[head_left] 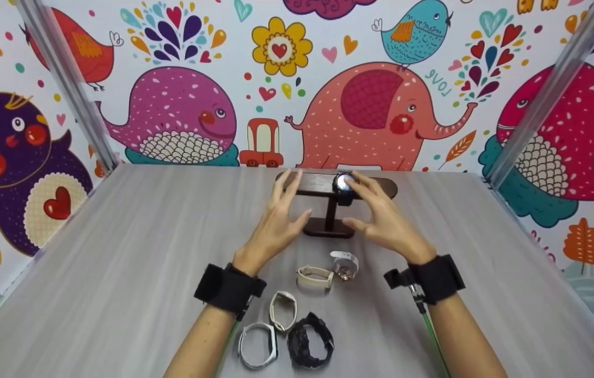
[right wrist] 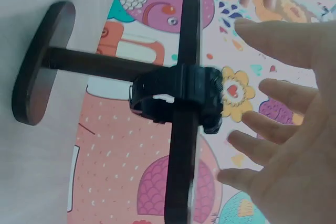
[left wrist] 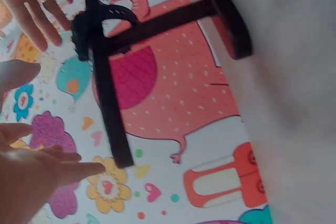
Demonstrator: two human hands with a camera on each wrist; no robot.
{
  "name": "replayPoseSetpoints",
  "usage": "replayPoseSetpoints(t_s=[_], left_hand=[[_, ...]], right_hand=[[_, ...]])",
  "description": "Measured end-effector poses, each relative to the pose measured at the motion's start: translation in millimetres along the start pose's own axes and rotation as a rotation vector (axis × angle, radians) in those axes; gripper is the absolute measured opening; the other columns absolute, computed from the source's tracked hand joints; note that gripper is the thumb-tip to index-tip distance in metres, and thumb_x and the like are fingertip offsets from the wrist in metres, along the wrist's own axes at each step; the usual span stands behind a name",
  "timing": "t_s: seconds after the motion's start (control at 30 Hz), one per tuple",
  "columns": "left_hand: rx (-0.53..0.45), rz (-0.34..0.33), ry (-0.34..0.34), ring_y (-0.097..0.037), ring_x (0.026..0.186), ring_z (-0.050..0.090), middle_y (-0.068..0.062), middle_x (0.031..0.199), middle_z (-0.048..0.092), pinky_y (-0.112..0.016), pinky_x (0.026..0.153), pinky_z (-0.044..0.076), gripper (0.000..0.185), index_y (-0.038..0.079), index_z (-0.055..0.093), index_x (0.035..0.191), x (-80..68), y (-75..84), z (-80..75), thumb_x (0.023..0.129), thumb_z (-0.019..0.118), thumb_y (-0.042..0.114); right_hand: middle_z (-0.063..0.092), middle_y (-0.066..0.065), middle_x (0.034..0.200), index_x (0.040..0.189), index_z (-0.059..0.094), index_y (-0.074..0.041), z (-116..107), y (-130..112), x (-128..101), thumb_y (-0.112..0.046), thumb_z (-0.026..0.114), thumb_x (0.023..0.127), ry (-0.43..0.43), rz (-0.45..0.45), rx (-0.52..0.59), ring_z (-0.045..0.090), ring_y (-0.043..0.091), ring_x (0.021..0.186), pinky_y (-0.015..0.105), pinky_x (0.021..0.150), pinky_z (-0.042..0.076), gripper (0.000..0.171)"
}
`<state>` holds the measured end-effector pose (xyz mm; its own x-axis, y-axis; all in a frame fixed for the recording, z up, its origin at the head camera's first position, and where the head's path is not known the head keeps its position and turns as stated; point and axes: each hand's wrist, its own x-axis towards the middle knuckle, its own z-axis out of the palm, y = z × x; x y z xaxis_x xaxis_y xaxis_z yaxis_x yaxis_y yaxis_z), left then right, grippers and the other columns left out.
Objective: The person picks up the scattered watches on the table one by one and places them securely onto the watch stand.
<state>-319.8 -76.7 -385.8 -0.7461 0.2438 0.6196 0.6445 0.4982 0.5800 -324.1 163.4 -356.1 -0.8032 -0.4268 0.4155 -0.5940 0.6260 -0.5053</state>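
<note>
One black round-faced wristwatch [head_left: 344,185] sits wrapped on the crossbar of the dark wooden T-shaped stand [head_left: 330,227], near the table's far edge. I judge that watch as placed. My right hand [head_left: 384,219] hovers just beside it with fingers spread, gripping nothing; my left hand [head_left: 277,220] is likewise spread by the bar's left end. Five more wait toward the near edge of the grey wood-grain table [head_left: 118,273]: two cream strap watches [head_left: 315,276], a white-banded one [head_left: 345,263], a silver-white band [head_left: 258,344], a chunky black watch [head_left: 310,340].
</note>
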Motion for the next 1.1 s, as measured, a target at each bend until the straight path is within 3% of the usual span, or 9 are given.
replayPoseSetpoints(t_s=[0.23,0.4,0.53,0.63,0.73,0.8,0.97,1.1], left_hand=[[-0.018,0.097,-0.072,-0.042,0.142,0.041,-0.027,0.158,0.028,-0.048,0.115,0.043,0.070,0.000,0.036,0.153,-7.3,30.5,3.1,0.093,0.070,0.012],[-0.049,0.150,-0.149,-0.040,0.141,0.043,-0.027,0.154,0.035,-0.048,0.117,0.041,0.065,-0.001,0.039,0.151,-12.0,48.0,7.4,0.095,0.068,0.016],[-0.059,0.189,-0.220,-0.036,0.138,0.048,-0.025,0.149,0.043,-0.045,0.117,0.041,0.061,-0.002,0.043,0.149,-15.0,54.6,14.4,0.097,0.067,0.018],[-0.060,0.208,-0.258,-0.034,0.136,0.051,-0.023,0.146,0.047,-0.042,0.117,0.043,0.058,-0.003,0.045,0.146,-16.6,51.2,22.6,0.096,0.067,0.018],[-0.055,0.184,-0.277,-0.033,0.132,0.054,-0.021,0.141,0.053,-0.040,0.114,0.045,0.054,-0.004,0.049,0.143,-16.5,40.4,32.5,0.096,0.067,0.016],[-0.042,0.129,-0.305,-0.031,0.129,0.056,-0.019,0.138,0.056,-0.040,0.113,0.047,0.053,-0.004,0.050,0.142,-16.1,31.7,38.5,0.096,0.067,0.016],[0.021,-0.014,-0.444,-0.032,0.125,0.058,-0.019,0.134,0.060,-0.040,0.110,0.049,0.047,-0.005,0.054,0.138,-20.2,17.6,50.4,0.096,0.067,0.013],[0.056,-0.024,-0.502,-0.032,0.116,0.064,-0.020,0.124,0.067,-0.038,0.102,0.055,0.038,-0.006,0.060,0.130,-22.2,16.6,56.0,0.094,0.067,0.008]], right_hand=[[0.026,0.020,0.164,0.153,0.041,-0.009,0,-10,-23,-0.010,0.080,0.084,-0.031,-0.035,-0.018,0.033,0.042,0.148,0.061,0.115,0.037,0.079],[0.034,0.019,0.160,0.150,0.047,-0.009,-2,-15,-38,-0.012,0.081,0.083,-0.088,-0.065,-0.068,0.039,0.042,0.145,0.059,0.112,0.043,0.075],[0.041,0.019,0.156,0.148,0.049,-0.009,1,-15,-45,-0.011,0.081,0.083,-0.127,-0.061,-0.085,0.042,0.040,0.143,0.057,0.112,0.044,0.072],[0.046,0.018,0.152,0.146,0.051,-0.007,5,-11,-48,-0.008,0.081,0.082,-0.123,-0.051,-0.082,0.046,0.039,0.140,0.056,0.112,0.044,0.070],[0.052,0.019,0.147,0.142,0.055,-0.004,12,-4,-50,-0.007,0.081,0.082,-0.116,-0.042,-0.077,0.051,0.039,0.136,0.053,0.112,0.045,0.065],[0.055,0.019,0.143,0.138,0.058,-0.001,18,1,-49,-0.007,0.081,0.081,-0.119,-0.049,-0.082,0.054,0.038,0.133,0.051,0.111,0.046,0.061],[0.066,0.018,0.128,0.126,0.066,0.001,32,12,-48,-0.009,0.083,0.079,-0.129,-0.099,-0.117,0.063,0.036,0.119,0.048,0.105,0.052,0.050],[0.073,0.015,0.113,0.116,0.072,0.001,37,16,-49,-0.007,0.081,0.081,-0.136,-0.111,-0.102,0.070,0.031,0.105,0.044,0.093,0.058,0.037]])
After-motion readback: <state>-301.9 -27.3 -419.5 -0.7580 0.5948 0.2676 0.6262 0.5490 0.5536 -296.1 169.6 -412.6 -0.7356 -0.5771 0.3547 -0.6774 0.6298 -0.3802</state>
